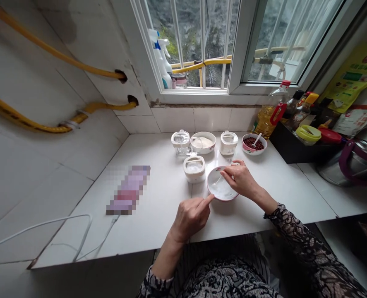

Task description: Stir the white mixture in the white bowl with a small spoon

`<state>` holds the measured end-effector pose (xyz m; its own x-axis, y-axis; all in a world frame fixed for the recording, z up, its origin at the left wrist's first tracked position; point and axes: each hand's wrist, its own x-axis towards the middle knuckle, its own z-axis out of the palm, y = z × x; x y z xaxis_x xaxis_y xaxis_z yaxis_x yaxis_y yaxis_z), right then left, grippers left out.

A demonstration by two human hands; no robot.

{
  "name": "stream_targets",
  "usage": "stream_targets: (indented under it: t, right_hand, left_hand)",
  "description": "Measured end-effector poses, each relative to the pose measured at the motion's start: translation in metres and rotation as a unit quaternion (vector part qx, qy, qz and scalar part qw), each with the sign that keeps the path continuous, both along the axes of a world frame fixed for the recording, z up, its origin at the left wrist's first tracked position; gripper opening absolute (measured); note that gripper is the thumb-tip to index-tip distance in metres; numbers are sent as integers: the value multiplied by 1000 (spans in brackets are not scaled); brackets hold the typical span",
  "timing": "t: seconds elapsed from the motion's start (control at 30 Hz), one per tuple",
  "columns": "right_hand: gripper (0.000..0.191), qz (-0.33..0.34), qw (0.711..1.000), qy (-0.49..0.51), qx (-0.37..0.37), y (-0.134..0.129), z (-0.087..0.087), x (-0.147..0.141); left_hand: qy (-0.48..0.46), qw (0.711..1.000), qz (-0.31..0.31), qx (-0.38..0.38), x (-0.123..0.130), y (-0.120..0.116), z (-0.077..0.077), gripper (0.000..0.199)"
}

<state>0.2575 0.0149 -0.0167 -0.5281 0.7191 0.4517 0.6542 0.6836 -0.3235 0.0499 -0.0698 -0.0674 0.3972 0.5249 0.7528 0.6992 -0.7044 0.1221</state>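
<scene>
A white bowl (pixel 212 176) with a pink rim stands on the counter, with white, watery-looking contents in it. At its near left rim is my left hand (pixel 191 217), index finger stretched onto the edge and the other fingers curled; the thumb is hard to see. Pinched in my right hand (pixel 241 179), above the bowl's right side, is a small clear spoon (pixel 219 179) that dips into the bowl. Just left of the bowl sits a lidded seasoning jar (pixel 194 169) with white contents.
Farther back stand a bowl of white powder (pixel 203 143), two more jars (pixel 181 140) (pixel 229 142) and a bowl of red beans (pixel 254 145) with a spoon. An oil bottle (pixel 267 116), a black bottle rack (pixel 284 142) and a metal pot (pixel 357 165) are right. A blurred-out phone-like item (pixel 129 190) with a cable lies left.
</scene>
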Motion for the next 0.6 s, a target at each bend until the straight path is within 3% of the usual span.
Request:
stream_targets:
  t: [0.4,0.6]
  right_hand:
    - [42,-65,985,119,-108,-2,10,12]
    - [48,-83,964,180,-180,0,11,14]
  left_hand:
    - [1,1000,3,0,0,0,0,34]
    - [3,1000,5,-6,0,0,-1,35]
